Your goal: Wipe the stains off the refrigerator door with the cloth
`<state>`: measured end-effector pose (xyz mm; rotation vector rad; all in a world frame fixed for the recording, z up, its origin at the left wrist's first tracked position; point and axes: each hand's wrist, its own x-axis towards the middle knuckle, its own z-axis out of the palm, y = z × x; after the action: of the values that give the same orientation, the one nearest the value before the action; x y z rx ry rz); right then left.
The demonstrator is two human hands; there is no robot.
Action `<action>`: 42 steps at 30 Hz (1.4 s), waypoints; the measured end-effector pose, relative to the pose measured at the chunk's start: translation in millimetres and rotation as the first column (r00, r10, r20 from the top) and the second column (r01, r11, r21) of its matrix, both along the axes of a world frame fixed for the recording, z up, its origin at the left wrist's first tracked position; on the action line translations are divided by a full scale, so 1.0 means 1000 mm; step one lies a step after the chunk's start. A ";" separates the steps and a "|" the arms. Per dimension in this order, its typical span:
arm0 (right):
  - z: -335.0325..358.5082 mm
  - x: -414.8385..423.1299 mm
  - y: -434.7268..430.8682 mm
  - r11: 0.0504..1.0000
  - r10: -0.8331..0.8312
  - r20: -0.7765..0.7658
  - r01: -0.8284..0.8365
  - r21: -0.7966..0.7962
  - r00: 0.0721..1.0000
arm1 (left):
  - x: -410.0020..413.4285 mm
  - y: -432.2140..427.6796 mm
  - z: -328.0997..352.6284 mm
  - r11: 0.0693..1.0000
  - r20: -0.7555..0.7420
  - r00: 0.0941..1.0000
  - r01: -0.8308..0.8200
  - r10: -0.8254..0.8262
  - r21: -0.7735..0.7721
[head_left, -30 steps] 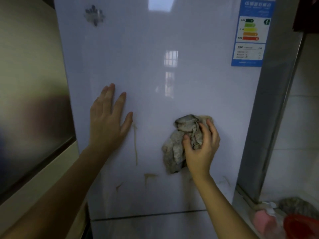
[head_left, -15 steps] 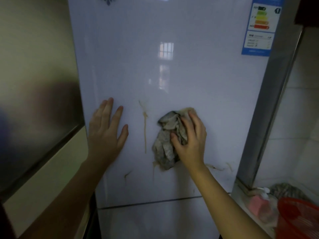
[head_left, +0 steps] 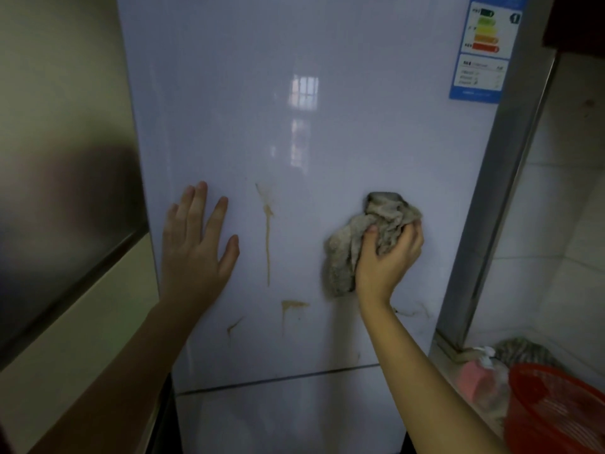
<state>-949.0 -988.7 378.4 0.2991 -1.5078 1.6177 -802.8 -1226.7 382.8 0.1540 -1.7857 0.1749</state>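
Observation:
The pale glossy refrigerator door (head_left: 294,132) fills the middle of the view. Brown stains mark its lower part: a long vertical drip (head_left: 267,237), a blotch with a run (head_left: 289,306), a small streak (head_left: 234,326) and faint marks (head_left: 412,312) near the right edge. My right hand (head_left: 384,260) grips a crumpled grey cloth (head_left: 347,253) and presses it against the door, right of the long drip. My left hand (head_left: 196,247) lies flat on the door with straight fingers, left of the drip.
An energy label (head_left: 483,50) is stuck at the door's upper right. A metal-fronted cabinet (head_left: 65,191) stands close on the left. At the lower right a red basket (head_left: 556,407), a pink item (head_left: 471,381) and a grey rag (head_left: 520,352) sit by a tiled wall.
My right hand has carried the cloth rightward across the door, away from the long drip, uncovering the blotch below. My left hand stays flat on the door.

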 end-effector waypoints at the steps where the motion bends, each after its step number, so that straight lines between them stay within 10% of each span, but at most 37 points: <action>1: -0.002 0.004 -0.005 0.997 0.011 -0.036 -0.008 0.071 0.999 | 0.000 0.000 -0.001 1.000 0.002 1.000 -0.001 0.001 -0.001; 7: -0.012 0.006 -0.014 0.815 0.115 -0.352 0.115 0.568 0.929 | -0.001 -0.002 -0.005 1.000 -0.006 1.000 0.020 -0.020 -0.020; 17: -0.007 0.010 -0.014 0.895 0.060 -0.271 0.068 0.441 0.961 | 0.002 -0.003 -0.005 0.999 0.000 0.999 0.034 -0.034 -0.020; 22: -0.013 0.006 -0.015 0.754 0.147 -0.430 0.181 0.632 0.891 | 0.003 -0.003 -0.006 0.999 0.005 0.999 0.038 -0.038 -0.018; 27: -0.008 0.013 -0.019 0.909 0.045 -0.235 0.058 0.412 0.971 | 0.004 -0.003 -0.005 0.999 0.012 0.999 0.038 -0.038 -0.007; 33: -0.006 -0.003 -0.011 0.665 0.233 -0.510 0.247 0.705 0.828 | 0.003 -0.002 -0.005 0.999 0.004 0.999 0.045 -0.045 -0.009; 42: 0.106 0.011 -0.042 0.712 0.229 -0.575 0.268 0.649 0.785 | 0.010 -0.006 -0.005 1.000 -0.065 0.998 0.024 -0.024 0.012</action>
<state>-938.5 -1030.9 484.0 1.1337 -1.4964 0.6865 -793.1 -1232.7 377.8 0.1458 -1.7241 0.1398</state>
